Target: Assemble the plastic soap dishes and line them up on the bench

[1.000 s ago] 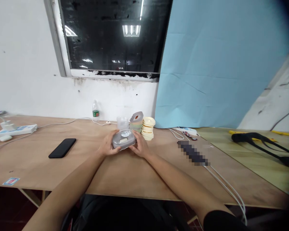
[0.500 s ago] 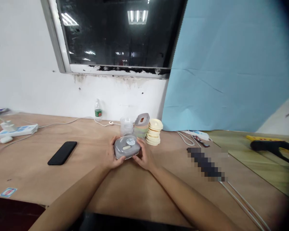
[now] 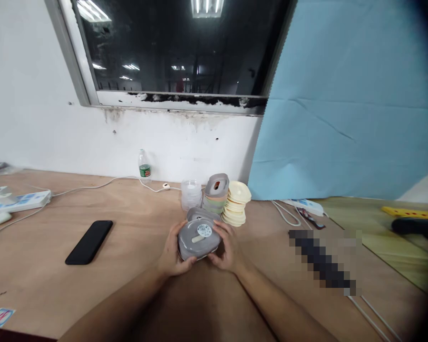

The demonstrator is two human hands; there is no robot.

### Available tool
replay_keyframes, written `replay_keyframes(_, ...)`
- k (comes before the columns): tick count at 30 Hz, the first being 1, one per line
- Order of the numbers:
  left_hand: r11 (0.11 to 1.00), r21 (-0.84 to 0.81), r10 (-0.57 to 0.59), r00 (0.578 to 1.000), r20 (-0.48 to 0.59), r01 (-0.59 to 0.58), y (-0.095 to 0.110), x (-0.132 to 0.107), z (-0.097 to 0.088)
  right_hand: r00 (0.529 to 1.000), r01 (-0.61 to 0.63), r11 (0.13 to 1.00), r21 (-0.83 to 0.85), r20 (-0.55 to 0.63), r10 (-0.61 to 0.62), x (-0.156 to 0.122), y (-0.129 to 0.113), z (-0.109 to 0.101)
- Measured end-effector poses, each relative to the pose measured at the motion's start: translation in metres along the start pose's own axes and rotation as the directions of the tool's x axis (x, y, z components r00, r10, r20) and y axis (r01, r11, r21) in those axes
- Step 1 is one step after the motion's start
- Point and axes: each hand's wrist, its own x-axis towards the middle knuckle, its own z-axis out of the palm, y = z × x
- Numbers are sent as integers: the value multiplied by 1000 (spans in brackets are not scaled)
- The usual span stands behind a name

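Between my two hands is a grey lidded container (image 3: 185, 243) with rounded corners, a pale tab on its lid and a round white sticker. My left hand (image 3: 173, 254) wraps its left side, thumb along the near edge. On the right side my right hand (image 3: 230, 248) grips it, fingers over the lid's edge and thumb at the front. Just behind it sits another grey piece (image 3: 196, 213), partly hidden. Farther back stand a stack of clear plastic cups or tubs (image 3: 191, 195), a stack of grey, orange and green pieces (image 3: 214, 204), and a stack of cream lids (image 3: 236, 205).
A black phone (image 3: 89, 242) lies to the left. A power strip (image 3: 24, 202) with plugs is at far left, its cable running along the wall. A green-labelled bottle (image 3: 144, 166) stands by the wall. A blurred dark object (image 3: 321, 259) and white cables lie right.
My view has shifted, so the table things sit lower in the picture. Both hands keep hold of the grey container, and the grey piece behind it now shows more.
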Motion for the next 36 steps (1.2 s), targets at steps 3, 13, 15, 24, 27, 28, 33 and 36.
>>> replay_keyframes(3,999,-39,-17,1000,-27,16,-2,1,3,1000,9,1000,4,2,-9,1,0,-2)
replay_keyframes(13,987,-161,-2,1000,-4,1,8,1,-12,995,75,980,185,-76,-61,-7,-14,-10)
replay_keyframes(15,993,-115,18,1000,-8,-19,9,4,-16,998,16,972,235,-62,-1,-6,-16,-12)
replay_keyframes(24,984,-170,-38,997,66,49,15,11,-25,977,-165,874,457,-46,208,12,-8,-12)
replay_keyframes(27,956,-281,-76,996,56,89,20,11,-25,909,-372,725,580,69,412,15,-13,-13)
replay_keyframes(28,937,-332,-92,994,55,105,21,11,-24,885,-420,675,607,109,452,15,-15,-14)
replay_keyframes(33,785,-590,-225,974,15,190,19,15,-21,873,-466,652,598,192,448,20,-25,-24)
replay_keyframes(36,720,-661,-284,959,-3,211,10,19,-23,853,-520,680,517,276,442,32,-27,-28)
